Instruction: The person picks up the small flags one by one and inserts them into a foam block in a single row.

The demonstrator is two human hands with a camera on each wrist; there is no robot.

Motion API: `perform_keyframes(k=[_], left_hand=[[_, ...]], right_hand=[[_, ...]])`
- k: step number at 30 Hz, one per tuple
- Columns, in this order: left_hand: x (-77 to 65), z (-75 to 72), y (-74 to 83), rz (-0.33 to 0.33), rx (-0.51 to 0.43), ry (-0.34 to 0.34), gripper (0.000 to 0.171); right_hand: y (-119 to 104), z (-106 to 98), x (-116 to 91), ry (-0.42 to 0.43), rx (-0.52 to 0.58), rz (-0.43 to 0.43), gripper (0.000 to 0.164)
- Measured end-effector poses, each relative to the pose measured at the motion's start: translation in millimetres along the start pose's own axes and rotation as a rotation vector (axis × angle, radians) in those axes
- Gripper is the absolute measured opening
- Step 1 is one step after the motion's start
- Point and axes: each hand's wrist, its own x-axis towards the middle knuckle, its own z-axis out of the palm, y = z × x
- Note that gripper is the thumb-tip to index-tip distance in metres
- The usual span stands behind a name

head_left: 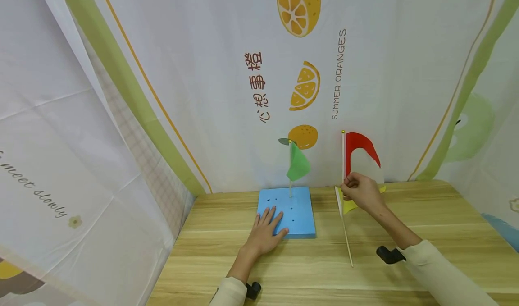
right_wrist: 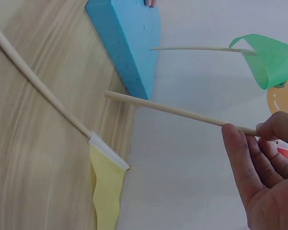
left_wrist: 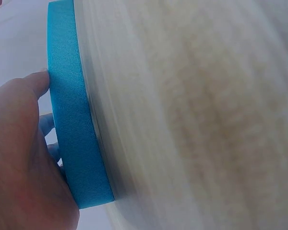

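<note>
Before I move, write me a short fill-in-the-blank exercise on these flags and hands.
The upright flag in the blue foam block is ____.
The ____ hand rests on that block.
The raised flag, its wooden stick pinched by the right hand, is ____.
The flag lying on the wooden table is ____.

Missing words: green; left; red; yellow.

The head view looks forward and down over the wood-grain table (head_left: 308, 274), the white, orange-printed cloth (head_left: 194, 62) ahead. The left-wrist view, turned sideways, sits close to the flat, square blue foam block (left_wrist: 79, 143). The right-wrist view, farther back, sees that block at twelve o'clock, sharing the green, thin-sheet flag (right_wrist: 281, 60) with the head view.
</note>
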Motion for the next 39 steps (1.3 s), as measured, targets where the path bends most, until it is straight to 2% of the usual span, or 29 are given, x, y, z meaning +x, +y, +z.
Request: perform_keyframes(k=[28,39], left_hand=[[2.4,3.7,-2.5,0.020,0.002,0.031,0.070],[1.5,3.3,-1.4,-0.007,0.002,0.011,0.070]], right_hand=[[-27,25,14,-0.036,0.050,-0.050,0.011],[-35,36,18,-0.042,0.063,-0.072,0.010]])
